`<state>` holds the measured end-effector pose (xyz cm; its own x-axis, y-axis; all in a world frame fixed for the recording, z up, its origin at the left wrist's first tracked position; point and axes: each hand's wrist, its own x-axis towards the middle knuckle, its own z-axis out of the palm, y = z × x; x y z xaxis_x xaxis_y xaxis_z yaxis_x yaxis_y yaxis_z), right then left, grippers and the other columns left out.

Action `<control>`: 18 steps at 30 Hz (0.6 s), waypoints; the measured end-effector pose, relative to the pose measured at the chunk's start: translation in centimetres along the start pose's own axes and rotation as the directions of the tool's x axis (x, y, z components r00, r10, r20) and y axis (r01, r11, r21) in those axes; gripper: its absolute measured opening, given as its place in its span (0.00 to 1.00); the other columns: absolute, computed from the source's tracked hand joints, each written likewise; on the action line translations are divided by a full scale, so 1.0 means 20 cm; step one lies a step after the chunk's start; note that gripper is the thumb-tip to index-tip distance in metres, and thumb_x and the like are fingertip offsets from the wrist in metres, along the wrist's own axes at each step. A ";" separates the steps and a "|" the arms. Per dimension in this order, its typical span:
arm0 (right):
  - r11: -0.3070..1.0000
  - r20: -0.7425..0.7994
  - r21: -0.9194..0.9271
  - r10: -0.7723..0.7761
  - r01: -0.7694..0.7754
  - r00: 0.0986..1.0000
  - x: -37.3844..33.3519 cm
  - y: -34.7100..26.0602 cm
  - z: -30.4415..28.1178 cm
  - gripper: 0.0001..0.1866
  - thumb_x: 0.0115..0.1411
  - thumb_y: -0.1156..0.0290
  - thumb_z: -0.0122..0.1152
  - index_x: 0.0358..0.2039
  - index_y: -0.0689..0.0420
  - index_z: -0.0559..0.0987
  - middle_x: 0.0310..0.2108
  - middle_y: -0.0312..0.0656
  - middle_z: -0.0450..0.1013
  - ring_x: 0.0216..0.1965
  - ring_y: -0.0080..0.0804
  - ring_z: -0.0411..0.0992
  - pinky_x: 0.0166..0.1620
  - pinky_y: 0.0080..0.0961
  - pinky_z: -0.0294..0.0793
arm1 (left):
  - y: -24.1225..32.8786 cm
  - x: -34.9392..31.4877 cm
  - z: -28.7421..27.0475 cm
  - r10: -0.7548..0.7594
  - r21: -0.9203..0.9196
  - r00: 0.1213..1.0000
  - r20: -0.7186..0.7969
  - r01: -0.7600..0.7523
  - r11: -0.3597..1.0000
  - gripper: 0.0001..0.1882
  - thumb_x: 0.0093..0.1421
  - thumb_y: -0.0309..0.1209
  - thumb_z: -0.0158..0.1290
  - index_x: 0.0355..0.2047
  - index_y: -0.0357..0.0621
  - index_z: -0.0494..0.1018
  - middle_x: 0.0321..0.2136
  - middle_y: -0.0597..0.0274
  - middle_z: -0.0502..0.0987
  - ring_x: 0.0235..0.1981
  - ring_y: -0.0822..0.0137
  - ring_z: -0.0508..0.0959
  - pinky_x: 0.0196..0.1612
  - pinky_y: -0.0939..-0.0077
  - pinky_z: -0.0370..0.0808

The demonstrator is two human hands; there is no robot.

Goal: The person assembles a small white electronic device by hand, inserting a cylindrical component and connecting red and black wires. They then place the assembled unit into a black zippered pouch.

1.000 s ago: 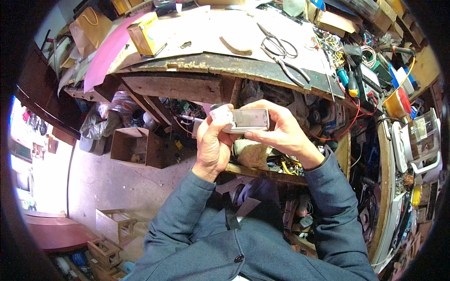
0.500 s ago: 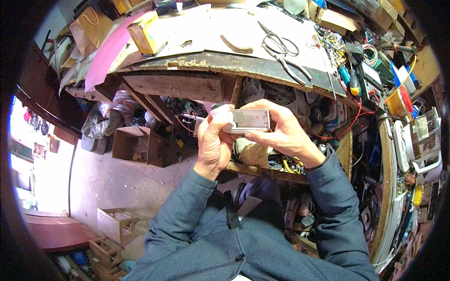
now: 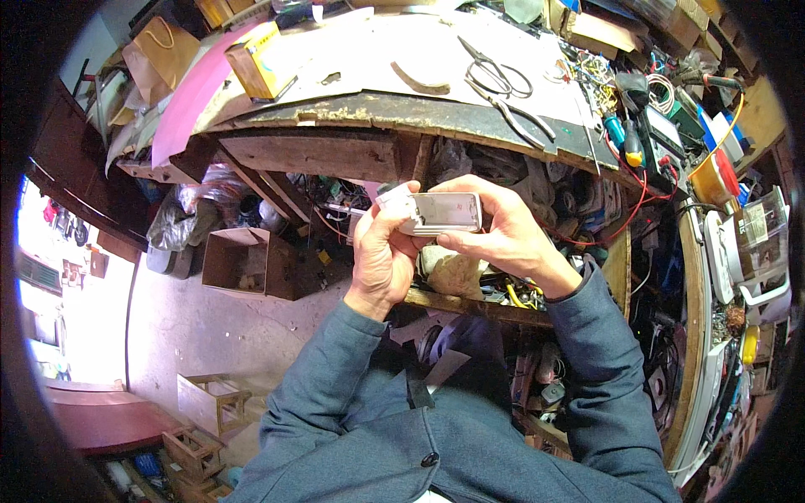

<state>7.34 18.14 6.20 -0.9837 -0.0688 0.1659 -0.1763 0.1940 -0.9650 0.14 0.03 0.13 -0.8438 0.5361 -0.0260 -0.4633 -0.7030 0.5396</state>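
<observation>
In front of me, below the bench edge, I hold a small white rectangular case point(image 3: 444, 215) with rounded corners and a shallow grey recessed face. What kind of device it is I cannot tell. My left hand point(image 3: 381, 260) grips its left end, thumb on top. A small whitish piece point(image 3: 394, 198) shows beside that thumb; whether it belongs to the case is unclear. My right hand point(image 3: 507, 235) pinches the right end, thumb along the near edge and fingers behind the far one. Both hands' fingertips are partly hidden by the case.
On the bench point(image 3: 352, 63) lie scissors point(image 3: 499, 75), pliers point(image 3: 521, 119), a curved strip point(image 3: 419, 80) and a yellow box point(image 3: 262, 63). A multimeter point(image 3: 658, 134) and tangled wires are at the right. Below, an open drawer point(image 3: 478, 307) holds tools; a cardboard box point(image 3: 247, 264) stands on the floor.
The case has tilted slightly in my hands, so its recessed face looks paler. Both hands keep their hold in nearly the same place.
</observation>
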 end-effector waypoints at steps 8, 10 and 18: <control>1.000 0.003 0.028 -0.002 0.002 1.000 0.00 0.01 0.00 0.24 0.59 0.66 0.75 0.53 0.59 0.79 0.44 0.37 0.79 0.45 0.21 0.75 0.51 0.25 0.76 | 0.00 0.00 0.00 -0.007 -0.020 1.000 0.013 0.008 1.000 0.22 0.64 0.25 0.56 0.58 0.32 0.70 0.48 0.52 0.79 0.48 0.58 0.83 0.53 0.58 0.84; 0.999 0.004 0.033 0.003 -0.003 1.000 0.00 0.01 0.00 0.24 0.59 0.67 0.75 0.53 0.59 0.78 0.44 0.36 0.79 0.46 0.21 0.75 0.51 0.25 0.76 | 0.00 0.00 0.00 -0.016 -0.026 1.000 0.020 0.017 1.000 0.23 0.64 0.25 0.56 0.58 0.32 0.70 0.48 0.52 0.79 0.48 0.58 0.83 0.53 0.58 0.84; 1.000 0.008 0.012 -0.004 0.004 1.000 0.00 0.02 -0.01 0.23 0.59 0.68 0.75 0.53 0.59 0.78 0.44 0.36 0.80 0.46 0.21 0.75 0.51 0.25 0.76 | 0.01 0.00 -0.01 -0.014 -0.024 1.000 0.022 0.014 1.000 0.24 0.64 0.26 0.56 0.60 0.32 0.68 0.48 0.52 0.78 0.48 0.58 0.82 0.53 0.58 0.84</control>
<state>7.18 18.30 5.87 -0.9826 -0.0778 0.1685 -0.1801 0.1817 -0.9667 0.07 -0.09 0.10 -0.8312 0.5557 -0.0154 -0.4817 -0.7062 0.5189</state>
